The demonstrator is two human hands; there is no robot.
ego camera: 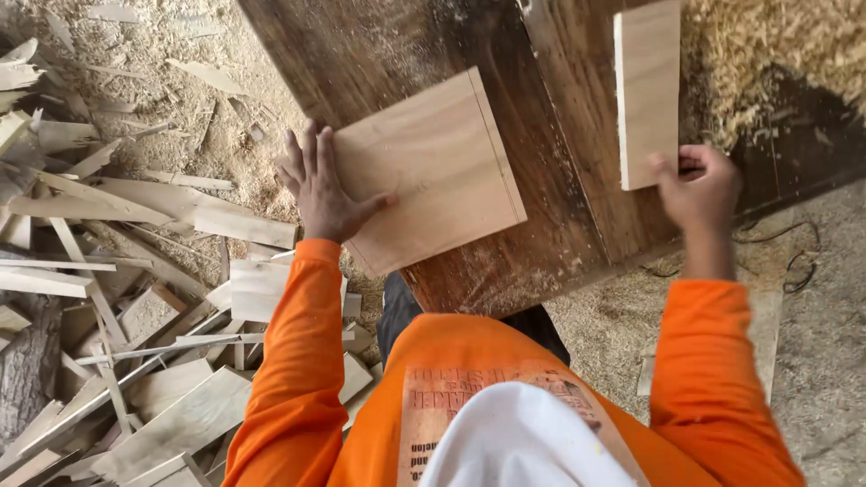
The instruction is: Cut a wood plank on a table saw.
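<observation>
Two pale boards on one dark wooden surface [559,225], with both hands at work on them. Square board [431,171] lying flat, tilted, near the surface's near-left edge; left hand [320,185] spread open at its left edge, fingers flat and splayed over the surface edge, thumb resting on the board face, grip wide and closed around nothing. Narrow board [648,90] to the right of the square board, well apart from it, running away toward the top of the view; right hand [699,189] curled about its near end, grip holding that end. Heap of wood shavings [776,54] just right of the narrow board, spilling onto the surface. Bare dark wood between the two boards, room there to slide either one. Left of the square board, below the surface edge, a pile of many offcut slats [135,298] on a sawdust floor, too many to count. Orange sleeves on both arms.
</observation>
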